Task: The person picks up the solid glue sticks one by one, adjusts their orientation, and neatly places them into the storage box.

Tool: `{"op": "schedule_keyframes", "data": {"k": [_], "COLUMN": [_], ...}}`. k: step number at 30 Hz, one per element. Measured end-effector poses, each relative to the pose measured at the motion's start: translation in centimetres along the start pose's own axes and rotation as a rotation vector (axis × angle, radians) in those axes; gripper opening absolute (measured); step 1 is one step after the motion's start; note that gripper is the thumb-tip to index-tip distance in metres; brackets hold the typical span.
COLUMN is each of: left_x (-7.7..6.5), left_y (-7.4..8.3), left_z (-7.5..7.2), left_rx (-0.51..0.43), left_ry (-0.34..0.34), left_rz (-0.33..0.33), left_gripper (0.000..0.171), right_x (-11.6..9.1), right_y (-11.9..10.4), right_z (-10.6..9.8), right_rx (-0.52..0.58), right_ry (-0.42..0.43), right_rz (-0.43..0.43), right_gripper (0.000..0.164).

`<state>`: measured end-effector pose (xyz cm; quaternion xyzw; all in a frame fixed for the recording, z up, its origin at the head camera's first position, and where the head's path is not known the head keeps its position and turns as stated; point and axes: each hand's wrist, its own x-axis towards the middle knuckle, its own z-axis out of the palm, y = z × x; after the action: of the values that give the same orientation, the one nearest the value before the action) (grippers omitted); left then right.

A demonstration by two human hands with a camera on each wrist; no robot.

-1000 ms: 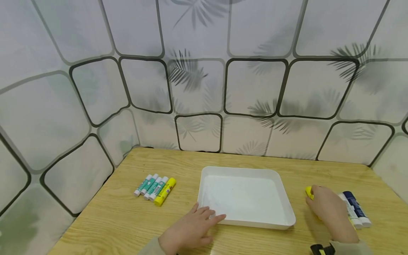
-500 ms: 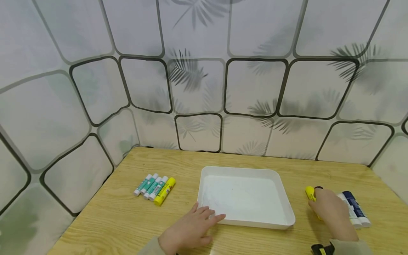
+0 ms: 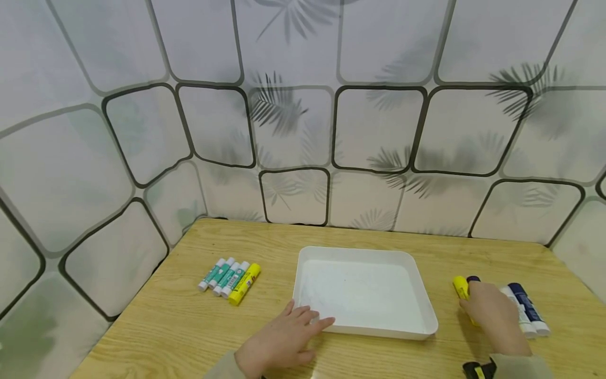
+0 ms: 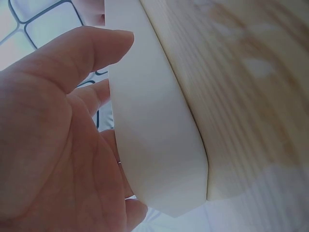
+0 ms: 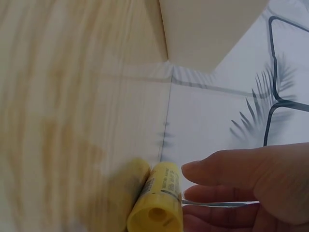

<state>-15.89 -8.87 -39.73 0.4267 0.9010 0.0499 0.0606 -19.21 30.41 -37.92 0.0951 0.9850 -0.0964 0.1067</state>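
In the head view we see green glue sticks (image 3: 227,279) left of a white tray (image 3: 364,289), the left hand (image 3: 286,337) spread on its near-left corner, the right hand (image 3: 493,314) partly covering a yellow glue stick (image 3: 460,287) right of the tray, slanting far-left to near-right. The left wrist view shows an uncurled thumb. In the right wrist view, the stick's hollow end faces us; whether fingers grip it, we cannot tell.

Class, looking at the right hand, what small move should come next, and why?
Perhaps the right hand should pinch the yellow stick: in its wrist view the thumb is right beside the stick, yet no finger visibly wraps round it.
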Motion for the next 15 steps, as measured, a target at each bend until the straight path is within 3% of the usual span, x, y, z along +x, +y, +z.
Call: {"op": "schedule_keyframes", "data": {"k": [7, 15], "left_x": [-0.05, -0.02], "left_y": [0.02, -0.03], "left_z": [-0.04, -0.06], "left_rx": [0.001, -0.006], "left_ry": [0.003, -0.001], "left_rz": [0.007, 0.004], "left_gripper": [0.059, 0.059], "right_x": [0.39, 0.97], "right_y": [0.46, 0.33], "right_z": [0.33, 0.88], "right_rx": [0.011, 0.043], "right_ry": [0.001, -0.027], "right_rz": [-0.006, 0.035], "right_gripper": [0.034, 0.055]}}
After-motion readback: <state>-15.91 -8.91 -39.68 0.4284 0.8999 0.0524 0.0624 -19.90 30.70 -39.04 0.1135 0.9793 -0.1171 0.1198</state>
